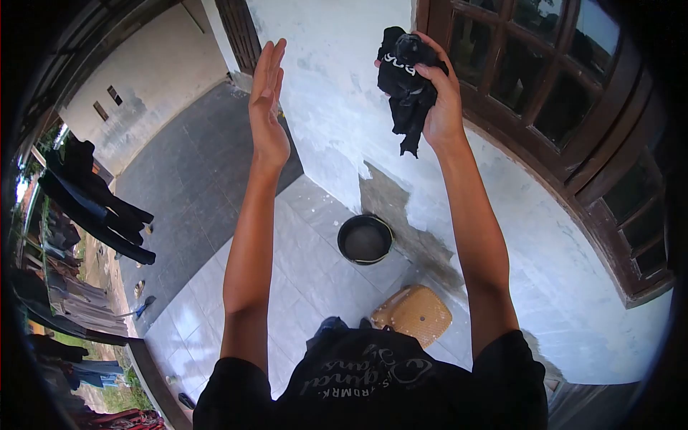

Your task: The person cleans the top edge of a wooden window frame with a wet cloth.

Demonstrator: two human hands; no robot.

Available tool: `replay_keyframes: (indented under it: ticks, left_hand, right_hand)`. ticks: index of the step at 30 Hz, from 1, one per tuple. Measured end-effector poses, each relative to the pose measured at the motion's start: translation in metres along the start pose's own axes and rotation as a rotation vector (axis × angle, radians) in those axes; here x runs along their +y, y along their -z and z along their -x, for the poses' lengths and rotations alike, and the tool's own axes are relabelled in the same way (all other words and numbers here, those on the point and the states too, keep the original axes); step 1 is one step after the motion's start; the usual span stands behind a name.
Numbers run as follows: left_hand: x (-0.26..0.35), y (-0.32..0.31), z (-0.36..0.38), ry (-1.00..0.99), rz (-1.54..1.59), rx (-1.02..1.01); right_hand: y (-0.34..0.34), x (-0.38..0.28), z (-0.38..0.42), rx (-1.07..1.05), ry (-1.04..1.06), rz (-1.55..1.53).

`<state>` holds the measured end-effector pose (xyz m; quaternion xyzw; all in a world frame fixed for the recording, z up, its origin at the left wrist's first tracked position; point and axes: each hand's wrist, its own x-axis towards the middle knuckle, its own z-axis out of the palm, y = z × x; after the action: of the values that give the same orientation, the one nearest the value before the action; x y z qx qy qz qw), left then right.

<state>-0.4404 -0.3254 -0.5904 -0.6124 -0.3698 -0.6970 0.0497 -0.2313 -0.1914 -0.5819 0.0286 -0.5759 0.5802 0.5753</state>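
My right hand (446, 97) is raised toward the wall and grips a bunched black cloth (408, 79) with white lettering on it. One end of the cloth hangs down below the hand. My left hand (267, 107) is held up at the same height, fingers stretched out and close together, with nothing in it. A wide gap separates it from the cloth. Below, on the tiled floor, a black bucket (365, 239) stands near the wall, between my forearms as seen from above.
A yellow-brown plastic stool (413, 315) stands on the floor by my right side. Whitewashed wall (322, 93) with peeling patches rises ahead, and a brown framed window (545, 79) is at right. Dark clothes (93, 201) hang on the left.
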Motion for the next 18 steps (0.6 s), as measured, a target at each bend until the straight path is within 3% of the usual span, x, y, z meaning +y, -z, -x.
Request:
replay_keyframes:
  ticks: [4, 7, 18]
  left_hand:
    - [-0.028, -0.002, 0.009, 0.064, 0.007, -0.012]
    - [-0.048, -0.005, 0.016, 0.125, 0.014, -0.013]
    - [-0.148, 0.013, 0.038, 0.346, 0.083, -0.042]
  right_hand:
    - [0.012, 0.024, 0.003, 0.011, -0.100, -0.102]
    - [0.020, 0.046, 0.002, 0.011, -0.099, 0.030]
    - [0.036, 0.133, -0.007, 0.110, -0.238, 0.028]
